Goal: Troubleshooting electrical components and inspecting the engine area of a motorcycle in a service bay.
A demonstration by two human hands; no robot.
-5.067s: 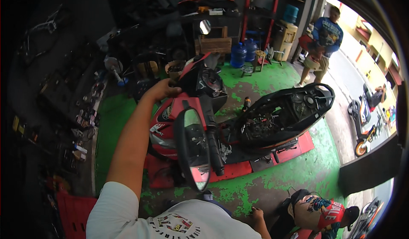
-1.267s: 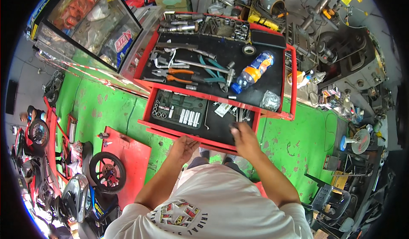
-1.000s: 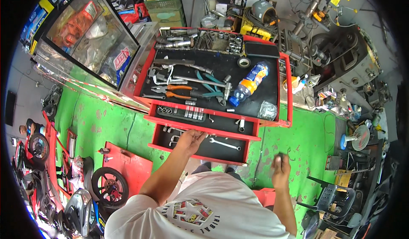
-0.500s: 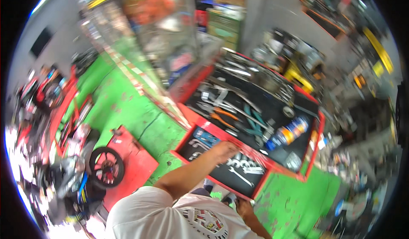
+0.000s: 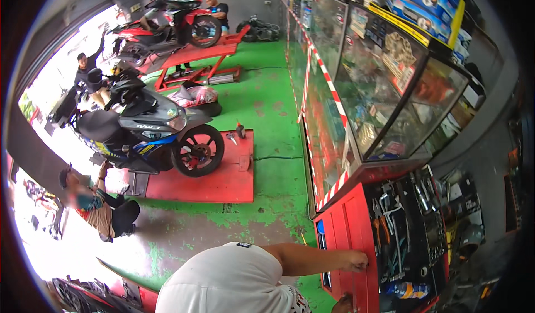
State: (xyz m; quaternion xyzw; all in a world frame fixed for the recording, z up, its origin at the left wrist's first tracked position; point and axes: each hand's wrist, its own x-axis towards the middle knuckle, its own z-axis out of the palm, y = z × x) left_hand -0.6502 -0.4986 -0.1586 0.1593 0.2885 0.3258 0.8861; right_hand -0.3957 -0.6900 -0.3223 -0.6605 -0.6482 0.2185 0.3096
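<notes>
My left hand [image 5: 355,261] rests on the red panel [image 5: 346,218] of a tool chest, its fingers curled. What they hold, if anything, is hidden. My right hand [image 5: 343,303] is by the same panel's near end, cut off by the lower edge of the picture, its fingers unclear. Right of the panel lies the chest's black top tray [image 5: 409,257], with orange-handled pliers [image 5: 383,229], teal-handled pliers [image 5: 397,257], several sockets and a blue spray can [image 5: 409,289]. A narrow strip of drawer with a blue item [image 5: 320,227] shows along the panel's left side.
A glass display case [image 5: 356,90] with striped tape stands beyond the chest. Left on the green floor [image 5: 273,173], a scooter [image 5: 139,123] stands by a red lift platform [image 5: 223,185]; a red scooter [image 5: 173,23] is raised behind. A crouching person [image 5: 100,207] and two others are farther left.
The view has swung left. My left hand was over an open drawer of wrenches and is now on the red panel; the wrenches are out of sight.
</notes>
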